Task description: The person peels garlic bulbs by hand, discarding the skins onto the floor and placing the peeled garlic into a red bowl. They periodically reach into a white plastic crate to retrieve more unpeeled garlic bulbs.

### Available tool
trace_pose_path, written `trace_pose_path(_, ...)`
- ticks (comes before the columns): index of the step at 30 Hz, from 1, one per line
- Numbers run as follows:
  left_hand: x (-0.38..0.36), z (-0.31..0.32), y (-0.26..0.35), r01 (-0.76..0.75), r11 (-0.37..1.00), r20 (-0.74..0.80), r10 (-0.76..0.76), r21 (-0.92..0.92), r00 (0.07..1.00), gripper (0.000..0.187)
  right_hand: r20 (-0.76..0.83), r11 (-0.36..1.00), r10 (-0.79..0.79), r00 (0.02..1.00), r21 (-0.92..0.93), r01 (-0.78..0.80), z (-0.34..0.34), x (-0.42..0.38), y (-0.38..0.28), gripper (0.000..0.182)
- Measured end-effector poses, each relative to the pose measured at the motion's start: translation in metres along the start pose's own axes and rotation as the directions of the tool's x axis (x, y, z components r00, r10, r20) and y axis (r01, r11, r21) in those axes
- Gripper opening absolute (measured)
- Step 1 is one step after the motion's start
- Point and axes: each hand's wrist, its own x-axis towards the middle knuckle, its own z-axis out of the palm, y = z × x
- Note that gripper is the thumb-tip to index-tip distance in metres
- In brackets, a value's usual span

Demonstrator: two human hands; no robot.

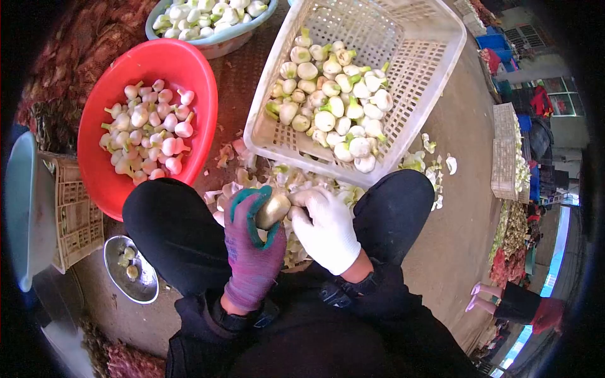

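Note:
My left hand, in a purple glove with green fingertips, is wrapped round a pale garlic bulb between my knees. My right hand, in a white glove, has its thumb and fingers closed against the right side of that bulb; any bit of skin in the pinch is hidden. Beneath both hands lies a heap of garlic peelings. Just beyond stands a white plastic crate holding many garlic bulbs. Left of my knee, a red basin contains smaller white and pinkish bulbs.
At the top, a light blue basin is full of white bulbs. A metal bowl with a few bits sits by my left leg, near a tan crate. Mesh sacks lie upper left. A person is far right, near stacked crates.

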Motion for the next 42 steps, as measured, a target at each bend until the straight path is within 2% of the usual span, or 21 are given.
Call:
trace_pose_path(4, -0.004, 0.0, -0.006, 0.019, 0.998, -0.012, -0.02, -0.066, 1.0, 0.058, -0.023, 0.992, 0.093, 0.995, 0.083, -0.09, 0.008, -0.002, 0.002, 0.009)
trace_pose_path(6, -0.002, -0.003, -0.006, 0.419, 0.702, 0.195, -0.38, -0.576, 0.904, 0.054, -0.012, 0.992, 0.099, 0.995, 0.077, -0.098, 0.008, 0.0, 0.004, 0.009)
trace_pose_path(7, -0.002, -0.007, -0.006, 0.417, 0.702, 0.193, -0.379, -0.577, 0.905, 0.054, -0.003, 0.99, 0.099, 0.995, 0.097, -0.099, 0.006, 0.001, 0.005, 0.008)
trace_pose_path(9, 0.0, -0.017, 0.0, 0.619, 0.274, 0.426, -0.522, -0.736, 0.738, 0.053, 0.047, 0.982, 0.133, 0.99, 0.126, -0.138, 0.001, 0.001, 0.014, 0.009)
trace_pose_path(10, 0.001, -0.021, 0.001, 0.618, 0.273, 0.426, -0.522, -0.738, 0.739, 0.053, 0.092, 0.984, 0.161, 0.983, 0.055, -0.167, -0.001, 0.0, 0.024, 0.011)
trace_pose_path(12, 0.001, -0.029, 0.001, 0.593, 0.032, 0.509, -0.477, -0.805, 0.717, 0.057, 0.194, 0.959, 0.206, 0.959, -0.235, -0.159, 0.001, -0.004, 0.053, 0.015)
trace_pose_path(13, 0.002, -0.034, 0.003, 0.592, 0.009, 0.528, -0.44, -0.806, 0.726, 0.058, 0.276, 0.916, 0.286, 0.918, -0.359, -0.178, -0.002, -0.003, 0.057, 0.017)
trace_pose_path(17, -0.002, -0.033, -0.008, 0.61, -0.04, 0.568, -0.417, -0.792, 0.71, 0.055, 0.176, 0.993, -0.018, 0.984, -0.111, 0.038, -0.016, 0.001, 0.033, 0.017)
trace_pose_path(19, -0.001, -0.03, -0.009, 0.696, 0.272, 0.516, -0.507, -0.664, 0.691, 0.055, 0.203, 0.997, -0.068, 0.977, 0.054, 0.058, -0.027, 0.01, -0.003, 0.015)
trace_pose_path(20, -0.002, -0.028, -0.009, 0.696, 0.273, 0.517, -0.504, -0.664, 0.692, 0.055, 0.178, 0.991, -0.088, 0.98, 0.111, 0.069, -0.028, 0.011, -0.013, 0.013)
trace_pose_path(21, -0.004, -0.026, -0.009, 0.639, 0.414, 0.442, -0.479, -0.648, 0.759, 0.057, 0.164, 0.988, -0.101, 0.981, 0.128, 0.08, -0.026, 0.012, -0.015, 0.016)
trace_pose_path(23, -0.011, -0.02, -0.014, 0.496, 0.611, 0.313, -0.388, -0.617, 0.867, 0.061, 0.186, 0.995, -0.077, 0.979, 0.078, 0.064, -0.019, 0.009, -0.011, 0.016)
trace_pose_path(24, -0.012, -0.019, -0.015, 0.497, 0.61, 0.31, -0.392, -0.617, 0.866, 0.061, 0.205, 0.999, -0.047, 0.978, 0.023, 0.043, -0.016, 0.008, -0.01, 0.015)
trace_pose_path(26, -0.014, -0.015, -0.015, 0.187, 0.943, 0.137, -0.154, -0.276, 0.978, 0.06, 0.185, 0.998, -0.045, 0.982, -0.028, 0.052, -0.014, 0.004, -0.013, 0.015)
trace_pose_path(28, -0.013, -0.015, -0.008, 0.18, 0.942, 0.123, -0.15, -0.283, 0.981, 0.056, 0.159, 0.995, -0.042, 0.986, -0.085, 0.056, -0.009, -0.001, -0.014, 0.015)
trace_pose_path(30, -0.012, -0.015, -0.006, 0.119, 0.987, 0.119, -0.106, -0.109, 0.987, 0.054, 0.078, 0.991, -0.037, 0.996, -0.129, 0.047, 0.0, -0.004, -0.01, 0.015)
trace_pose_path(32, -0.015, -0.011, -0.012, 0.15, 0.968, 0.108, -0.131, -0.201, 0.986, 0.054, 0.084, 0.988, -0.02, 0.996, -0.149, 0.033, 0.001, -0.003, -0.009, 0.013)
trace_pose_path(34, -0.014, -0.016, -0.015, 0.177, 0.942, 0.096, -0.155, -0.286, 0.983, 0.054, 0.222, 0.962, 0.239, 0.945, 0.082, -0.262, 0.002, 0.0, -0.007, 0.014)
trace_pose_path(36, -0.009, -0.028, -0.014, 0.644, 0.412, 0.434, -0.496, -0.645, 0.752, 0.057, 0.356, 0.805, 0.383, 0.852, 0.324, -0.497, 0.006, -0.001, 0.009, 0.017)
trace_pose_path(40, -0.011, -0.035, -0.016, 0.673, 0.159, 0.559, -0.44, -0.722, 0.703, 0.056, 0.299, 0.944, 0.298, 0.906, 0.048, -0.326, 0.004, -0.005, 0.053, 0.022)
trace_pose_path(42, -0.009, -0.036, -0.016, 0.663, 0.066, 0.577, -0.434, -0.745, 0.692, 0.056, 0.304, 0.835, 0.376, 0.875, -0.521, -0.178, -0.001, -0.006, 0.067, 0.021)
